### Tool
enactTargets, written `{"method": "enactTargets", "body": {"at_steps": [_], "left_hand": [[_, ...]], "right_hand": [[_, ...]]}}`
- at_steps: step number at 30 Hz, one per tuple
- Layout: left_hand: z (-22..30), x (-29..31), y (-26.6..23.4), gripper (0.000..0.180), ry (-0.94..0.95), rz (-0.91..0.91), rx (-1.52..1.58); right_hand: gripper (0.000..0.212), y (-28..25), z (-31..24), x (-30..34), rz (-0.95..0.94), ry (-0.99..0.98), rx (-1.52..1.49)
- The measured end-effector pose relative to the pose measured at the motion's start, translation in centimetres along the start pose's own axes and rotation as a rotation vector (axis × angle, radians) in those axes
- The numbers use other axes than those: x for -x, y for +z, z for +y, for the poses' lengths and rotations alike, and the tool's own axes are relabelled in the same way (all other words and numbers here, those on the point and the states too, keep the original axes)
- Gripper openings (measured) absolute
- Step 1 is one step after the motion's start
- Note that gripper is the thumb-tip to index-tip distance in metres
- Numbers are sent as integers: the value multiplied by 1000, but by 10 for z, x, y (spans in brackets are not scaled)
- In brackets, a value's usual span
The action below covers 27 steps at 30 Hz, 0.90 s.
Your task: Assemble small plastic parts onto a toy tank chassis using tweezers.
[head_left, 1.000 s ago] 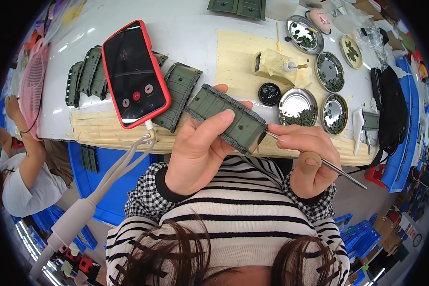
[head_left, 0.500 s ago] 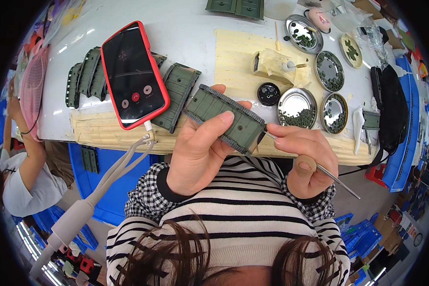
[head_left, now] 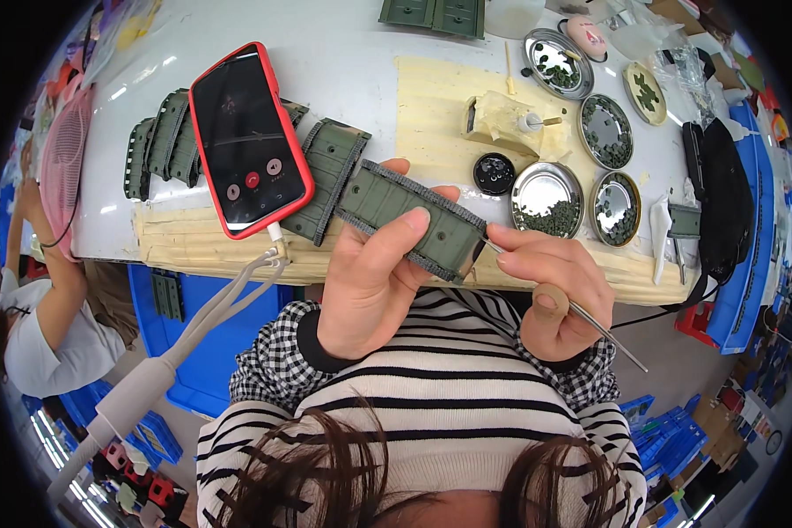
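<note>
While the left hand point(head_left: 365, 290) clasps a green ribbed panel point(head_left: 438, 224) over the edge of the counter point(head_left: 343, 62), the right hand point(head_left: 565, 286) has its grip around a thin metal rod point(head_left: 607, 333) (tip at the panel's right end).

We look through one head-worn fisheye camera, left unit of a side-by-side pair, aimed steeply down, left hand point(head_left: 361, 290) and right hand point(head_left: 565, 295) at close range mid-frame, white workbench point(head_left: 334, 57) across the upper part, striped sweater point(head_left: 449, 387) below, straight edges bending toward the dark rim
</note>
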<state>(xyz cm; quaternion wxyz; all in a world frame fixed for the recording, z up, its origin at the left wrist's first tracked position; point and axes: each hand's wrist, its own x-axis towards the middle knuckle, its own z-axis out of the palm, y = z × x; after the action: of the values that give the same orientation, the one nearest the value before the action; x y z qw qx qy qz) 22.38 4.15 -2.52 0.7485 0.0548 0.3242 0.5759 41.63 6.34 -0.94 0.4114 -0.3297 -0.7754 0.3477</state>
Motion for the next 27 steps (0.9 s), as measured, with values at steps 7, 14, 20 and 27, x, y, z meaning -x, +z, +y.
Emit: {"method": "enactTargets", "body": {"at_steps": [7,14,20,27], "left_hand": [[1,0,-3,46,-34,-35,17],[2,-1,-2,46,-35,-43,27],[1,-1,-4,46,-31,-47,30],[0,-1,-4,46,-22,-36,72]], "right_hand": [[22,-4,-5,-1,-35,12,-10],[28,-6,-6,0,-78,19,-2],[32,-7,-8,-1,-93,2,20],[31,-3,-5,0,-67,-34,45]]}}
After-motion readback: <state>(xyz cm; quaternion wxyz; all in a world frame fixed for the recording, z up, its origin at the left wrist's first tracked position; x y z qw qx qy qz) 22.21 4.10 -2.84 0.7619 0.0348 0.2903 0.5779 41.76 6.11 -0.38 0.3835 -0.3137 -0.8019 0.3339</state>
